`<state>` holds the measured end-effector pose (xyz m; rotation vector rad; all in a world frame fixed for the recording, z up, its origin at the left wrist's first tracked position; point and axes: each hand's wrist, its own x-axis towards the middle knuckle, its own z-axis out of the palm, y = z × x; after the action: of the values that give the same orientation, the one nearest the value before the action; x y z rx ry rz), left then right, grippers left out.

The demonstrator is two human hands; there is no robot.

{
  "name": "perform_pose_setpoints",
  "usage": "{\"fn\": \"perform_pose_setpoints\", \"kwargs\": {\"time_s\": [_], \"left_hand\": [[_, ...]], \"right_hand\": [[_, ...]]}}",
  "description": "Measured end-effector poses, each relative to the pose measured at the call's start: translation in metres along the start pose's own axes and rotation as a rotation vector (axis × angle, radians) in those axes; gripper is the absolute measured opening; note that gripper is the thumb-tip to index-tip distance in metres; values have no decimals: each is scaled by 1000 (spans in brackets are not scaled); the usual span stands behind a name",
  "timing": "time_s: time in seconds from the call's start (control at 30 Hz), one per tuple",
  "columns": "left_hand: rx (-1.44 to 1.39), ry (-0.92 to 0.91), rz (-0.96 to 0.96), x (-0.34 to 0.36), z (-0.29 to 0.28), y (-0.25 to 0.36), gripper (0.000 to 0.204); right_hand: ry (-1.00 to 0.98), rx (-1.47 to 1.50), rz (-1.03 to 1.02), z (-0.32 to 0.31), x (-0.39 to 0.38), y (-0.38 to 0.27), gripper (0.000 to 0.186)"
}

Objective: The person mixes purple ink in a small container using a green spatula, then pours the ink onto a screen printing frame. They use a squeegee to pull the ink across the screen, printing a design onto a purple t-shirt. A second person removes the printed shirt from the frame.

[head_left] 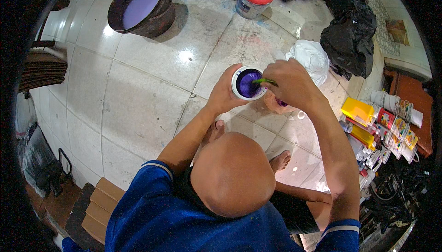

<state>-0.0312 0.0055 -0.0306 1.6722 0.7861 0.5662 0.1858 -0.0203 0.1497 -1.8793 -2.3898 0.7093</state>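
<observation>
Purple paint cup [248, 83] between both hands.

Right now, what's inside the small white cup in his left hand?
Purple paint fills the white cup, with a green stick dipping in. The right hand covers the stick's upper end.

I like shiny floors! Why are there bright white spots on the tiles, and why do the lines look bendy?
Head view: the white spots are lamp glare on glossy tiles; the fisheye lens bends the tile lines near the dark rim; the cup and hands look sharp.

Glossy pale tiled floor [138, 90]
</observation>
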Motion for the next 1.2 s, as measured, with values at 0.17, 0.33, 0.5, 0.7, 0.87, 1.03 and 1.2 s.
{"fn": "perform_pose_setpoints", "kwargs": {"time_s": [0.17,0.33,0.5,0.7,0.87,1.03,1.2], "left_hand": [[-16,-2,16,0,0,-1,115],[5,5,29,0,1,-3,115],[3,21,59,0,1,-4,115],[-4,21,62,0,0,-2,114],[-5,3,21,0,-1,-2,114],[-51,-4,1,-1,0,-4,115],[21,25,63,-1,0,-3,116]], "right_hand": [[6,85,-2,-3,-1,-5,15],[109,26,-77,-3,1,-2,17],[-13,14,-20,-2,0,-1,17],[-14,87,-50,-1,1,2,19],[-16,32,-29,-2,2,3,18],[-34,-59,40,-4,1,1,15],[-31,128,-21,-6,-1,1,14]]}}
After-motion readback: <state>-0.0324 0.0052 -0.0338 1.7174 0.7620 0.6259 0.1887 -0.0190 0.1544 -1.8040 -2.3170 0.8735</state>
